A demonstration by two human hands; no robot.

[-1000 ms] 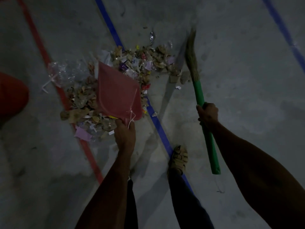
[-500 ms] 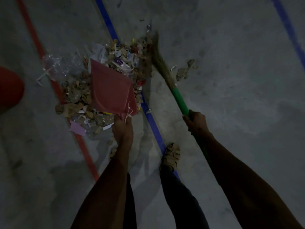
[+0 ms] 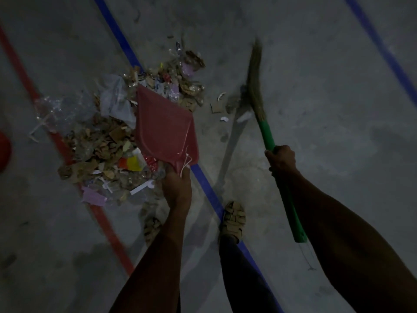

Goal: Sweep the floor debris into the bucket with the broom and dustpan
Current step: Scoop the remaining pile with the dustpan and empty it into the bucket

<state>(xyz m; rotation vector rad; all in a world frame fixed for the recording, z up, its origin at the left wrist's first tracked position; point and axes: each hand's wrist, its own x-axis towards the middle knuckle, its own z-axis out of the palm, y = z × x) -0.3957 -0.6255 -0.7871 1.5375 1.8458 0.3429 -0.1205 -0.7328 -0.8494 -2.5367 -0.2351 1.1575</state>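
Broom (image 3: 256, 86) has swung back right off the debris (image 3: 108, 145) for another stroke; right hand (image 3: 281, 158) clamped on its handle, left hand (image 3: 177, 186) gripping the empty dustpan (image 3: 164, 129).

The bucket (image 3: 4, 152) is cut off by the left edge, only a red sliver showing. The broom (image 3: 256, 80) bristles are motion-blurred. The left hand (image 3: 177, 187) hides the dustpan (image 3: 163, 129) handle, and the pan covers part of the debris (image 3: 101, 150). Dim light leaves small scraps unidentifiable.

Dustpan (image 3: 165, 129) on debris (image 3: 106, 145), broom (image 3: 264, 114) rightward
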